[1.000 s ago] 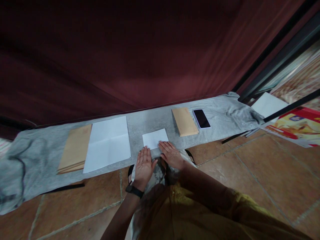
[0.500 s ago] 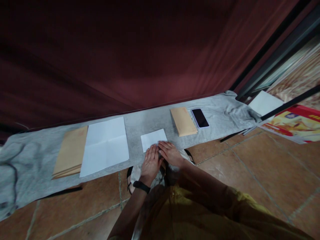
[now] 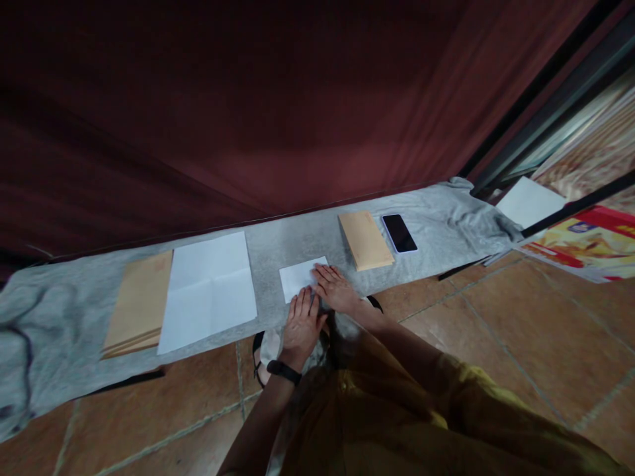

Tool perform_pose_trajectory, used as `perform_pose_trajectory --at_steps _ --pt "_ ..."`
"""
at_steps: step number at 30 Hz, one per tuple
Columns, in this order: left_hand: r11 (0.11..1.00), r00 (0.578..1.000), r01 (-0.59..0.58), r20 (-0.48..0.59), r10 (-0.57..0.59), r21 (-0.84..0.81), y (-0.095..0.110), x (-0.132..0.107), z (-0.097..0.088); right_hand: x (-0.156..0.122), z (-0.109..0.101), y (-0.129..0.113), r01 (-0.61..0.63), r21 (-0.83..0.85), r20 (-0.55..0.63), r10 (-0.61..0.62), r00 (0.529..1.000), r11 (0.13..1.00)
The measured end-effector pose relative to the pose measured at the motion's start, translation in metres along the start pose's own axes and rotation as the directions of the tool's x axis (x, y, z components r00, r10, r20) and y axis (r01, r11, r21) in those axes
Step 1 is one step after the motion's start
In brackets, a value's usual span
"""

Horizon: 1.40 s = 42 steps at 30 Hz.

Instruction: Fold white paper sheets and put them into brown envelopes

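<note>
A small folded white paper (image 3: 296,277) lies on the grey cloth (image 3: 292,244) spread over the floor. My right hand (image 3: 336,287) lies flat on the paper's right part, fingers stretched out. My left hand (image 3: 301,322), with a black watch at the wrist, rests flat at the paper's near edge, its fingertips touching the paper. Both hands press down and hold nothing.
A large creased white sheet (image 3: 208,289) and a stack of brown envelopes (image 3: 139,304) lie to the left. A brown envelope (image 3: 366,240) and a black phone (image 3: 399,233) lie to the right. Dark red curtain behind; printed papers (image 3: 585,241) on the tile floor at right.
My left hand has slid right and forward to the folded paper's near edge. My right hand has moved further onto the paper.
</note>
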<state>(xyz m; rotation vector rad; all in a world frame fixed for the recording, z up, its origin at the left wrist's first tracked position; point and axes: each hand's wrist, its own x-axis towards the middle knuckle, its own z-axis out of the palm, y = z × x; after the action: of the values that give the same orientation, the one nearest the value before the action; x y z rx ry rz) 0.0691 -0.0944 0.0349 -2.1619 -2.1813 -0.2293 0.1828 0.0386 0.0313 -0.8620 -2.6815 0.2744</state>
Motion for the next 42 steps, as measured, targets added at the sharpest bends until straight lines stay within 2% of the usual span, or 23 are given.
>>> perform_pose_trajectory --at_steps 12,25,29,33,35,42 --pt "1.0 1.0 0.026 0.007 -0.026 -0.006 0.002 0.0 0.001 0.013 0.006 0.014 -0.009 -0.031 -0.018 0.008 1.0 0.999" --pt "0.999 0.999 0.033 -0.017 -0.033 -0.009 0.005 -0.001 -0.003 0.023 -0.001 0.019 -0.01 -0.03 0.023 0.01 1.0 0.999" --pt "0.999 0.999 0.032 -0.005 -0.032 -0.02 0.006 0.0 -0.005 0.01 -0.005 0.009 -0.002 -0.011 -0.003 0.002 1.0 1.0" --pt "1.0 1.0 0.023 -0.001 -0.023 -0.012 0.006 -0.001 -0.004 -0.017 -0.007 -0.005 0.118 0.017 0.017 -0.119 0.993 0.993" --pt "1.0 1.0 0.022 -0.005 -0.022 -0.014 0.006 -0.001 -0.003 -0.028 -0.009 -0.009 0.135 0.021 0.027 -0.135 0.99 0.991" --pt "0.999 0.999 0.043 -0.004 -0.043 -0.028 0.004 -0.003 0.0 -0.042 -0.011 -0.005 0.137 -0.011 0.052 -0.136 0.989 0.99"
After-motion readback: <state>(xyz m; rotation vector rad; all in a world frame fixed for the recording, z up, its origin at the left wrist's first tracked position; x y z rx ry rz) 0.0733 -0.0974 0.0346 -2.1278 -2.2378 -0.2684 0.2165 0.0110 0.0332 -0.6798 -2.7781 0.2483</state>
